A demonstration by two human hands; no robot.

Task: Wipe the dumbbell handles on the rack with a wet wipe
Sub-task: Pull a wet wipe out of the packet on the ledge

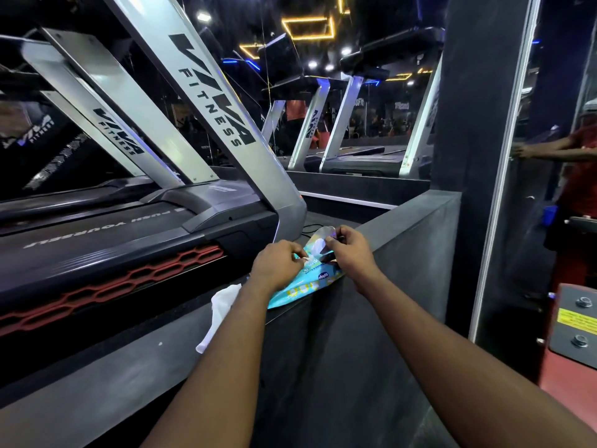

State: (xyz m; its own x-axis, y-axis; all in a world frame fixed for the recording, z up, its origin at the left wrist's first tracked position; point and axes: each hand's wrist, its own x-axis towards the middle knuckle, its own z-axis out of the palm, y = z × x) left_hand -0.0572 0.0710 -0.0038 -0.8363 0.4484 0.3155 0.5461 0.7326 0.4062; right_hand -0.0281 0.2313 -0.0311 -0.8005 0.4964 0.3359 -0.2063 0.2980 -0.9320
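Note:
A light-blue pack of wet wipes (302,287) lies on top of a low grey wall (416,221). My right hand (350,253) pinches the pack's peeled-back flap (318,244) and holds it up. With its fingertips my left hand (277,265) pinches a bit of white wipe at the pack's opening. A loose white wipe (221,307) lies on the ledge to the left of my left forearm. No dumbbells or rack are in view.
A treadmill (135,227) with silver uprights stands close on the left, with more treadmills behind it. A dark pillar (468,124) rises at the right. A person in red (578,176) stands at the far right beside a red machine (571,331).

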